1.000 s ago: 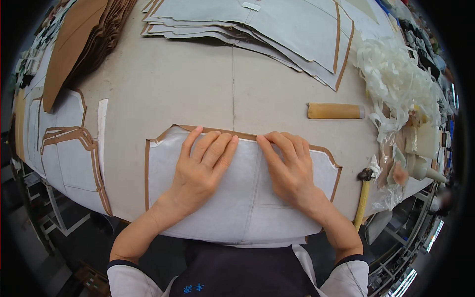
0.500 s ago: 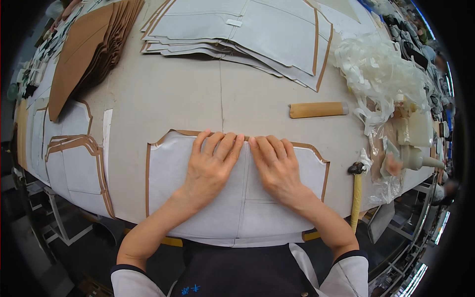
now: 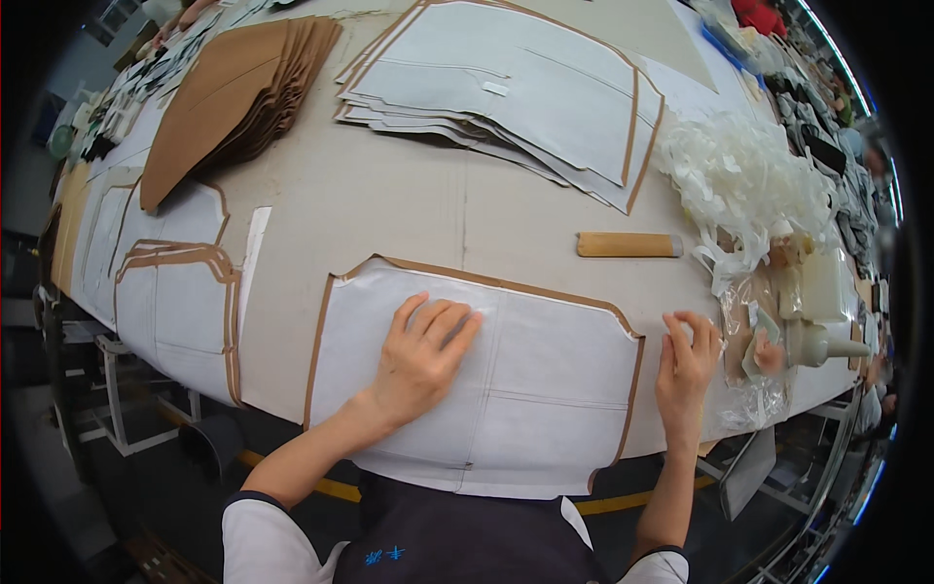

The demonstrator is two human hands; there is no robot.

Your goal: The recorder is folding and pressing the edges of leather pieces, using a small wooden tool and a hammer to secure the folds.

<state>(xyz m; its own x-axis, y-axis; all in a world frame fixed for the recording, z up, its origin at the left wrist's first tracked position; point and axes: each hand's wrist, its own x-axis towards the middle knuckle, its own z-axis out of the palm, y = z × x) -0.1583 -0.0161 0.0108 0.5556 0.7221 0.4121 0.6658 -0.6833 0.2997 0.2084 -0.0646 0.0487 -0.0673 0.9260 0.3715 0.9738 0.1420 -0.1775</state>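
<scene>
Nearest the person, a large white panel with a thin brown border (image 3: 545,389) lies flat on the pale worktable (image 3: 389,214), its lower edge hanging slightly over the table's front rim. The left hand (image 3: 423,355) rests palm down on the panel's left-centre, fingers together and stretched flat against the sheet, pointing up and to the right. The right hand (image 3: 686,360) sits just off the panel's right edge, on the bare tabletop, its fingers curled loosely and apart, holding nothing that can be made out. Just right of that hand lie a crumpled clear plastic bag (image 3: 754,389) and a white squeeze bottle with a pointed nozzle (image 3: 822,343) on its side. Beyond the panel, well apart from both hands, a flat tan wooden block (image 3: 628,244) lies near a heap of tangled white offcut strips (image 3: 744,185). To the left, more white brown-edged panels (image 3: 170,302) lie side by side along the table edge. Farther back sit a stack of large white brown-edged sheets (image 3: 516,88) and a fanned stack of brown cardboard pieces (image 3: 233,97)
</scene>
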